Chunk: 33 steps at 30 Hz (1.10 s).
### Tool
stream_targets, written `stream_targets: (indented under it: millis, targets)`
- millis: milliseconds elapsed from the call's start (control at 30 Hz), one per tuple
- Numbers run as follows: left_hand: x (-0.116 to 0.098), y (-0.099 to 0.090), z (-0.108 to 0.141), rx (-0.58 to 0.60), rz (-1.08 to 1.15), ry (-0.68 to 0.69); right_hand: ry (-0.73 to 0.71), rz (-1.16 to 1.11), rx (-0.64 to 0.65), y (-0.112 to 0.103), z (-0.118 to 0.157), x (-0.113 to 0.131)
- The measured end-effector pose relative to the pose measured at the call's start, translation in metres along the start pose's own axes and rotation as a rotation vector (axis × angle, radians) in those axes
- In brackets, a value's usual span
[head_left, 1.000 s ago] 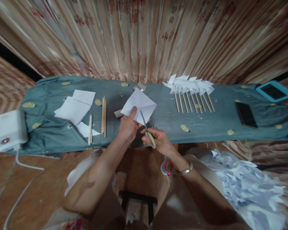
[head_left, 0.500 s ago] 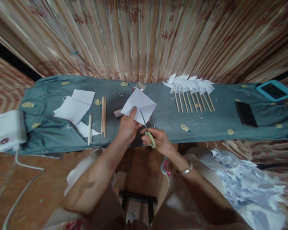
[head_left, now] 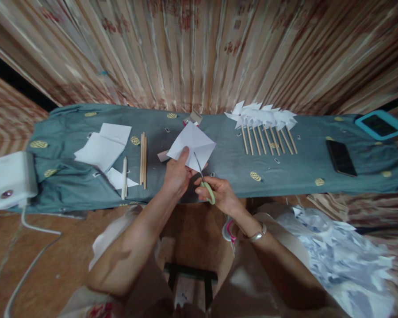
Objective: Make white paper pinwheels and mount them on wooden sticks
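Left hand [head_left: 177, 176] around white paper [head_left: 194, 138] just beyond right hand [head_left: 220, 193], the latter around green-handled scissors [head_left: 211, 193]

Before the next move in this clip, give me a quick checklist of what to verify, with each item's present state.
1. Left hand gripping the paper square: ok.
2. Right hand on the handles of the scissors: ok.
3. Left thumb clear of the blades: ok, beside them, apart.
4. Left fingers under the paper clear of the blades: cannot tell, mostly hidden.
5. Cut reaching the paper's centre: cannot tell, too small.
6. Finished-looking pinwheels clear of the scissors: ok, lying off to the right.
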<state>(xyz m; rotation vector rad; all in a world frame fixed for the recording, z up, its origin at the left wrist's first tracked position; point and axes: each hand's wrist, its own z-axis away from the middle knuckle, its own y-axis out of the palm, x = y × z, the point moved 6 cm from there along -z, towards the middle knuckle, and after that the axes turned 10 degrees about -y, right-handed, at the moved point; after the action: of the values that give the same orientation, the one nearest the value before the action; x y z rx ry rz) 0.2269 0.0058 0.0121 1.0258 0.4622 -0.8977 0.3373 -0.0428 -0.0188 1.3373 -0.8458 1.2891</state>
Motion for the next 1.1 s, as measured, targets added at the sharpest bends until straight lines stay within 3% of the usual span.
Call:
stream_targets:
  millis: [267,600,800,967,1100]
  targets:
    - [-0.001,-0.003,-0.004,-0.008,0.028,0.026,-0.007,0.062,0.041,-0.001,0.001,-0.003]
    - [-0.025,-0.016,-0.013,0.007,0.077,0.115,-0.002,0.103,0.072,-0.013,0.005,0.006]
    - [-0.024,-0.014,-0.012,-0.014,0.022,0.114,-0.119,0.115,-0.124,-0.043,-0.001,0.023]
    - [-0.009,-0.003,-0.011,0.02,-0.034,0.063,-0.203,0.083,-0.351,-0.072,-0.01,0.036]
    - [0.004,0.002,-0.01,0.066,-0.126,0.008,-0.237,0.086,-0.421,-0.084,-0.015,0.04]
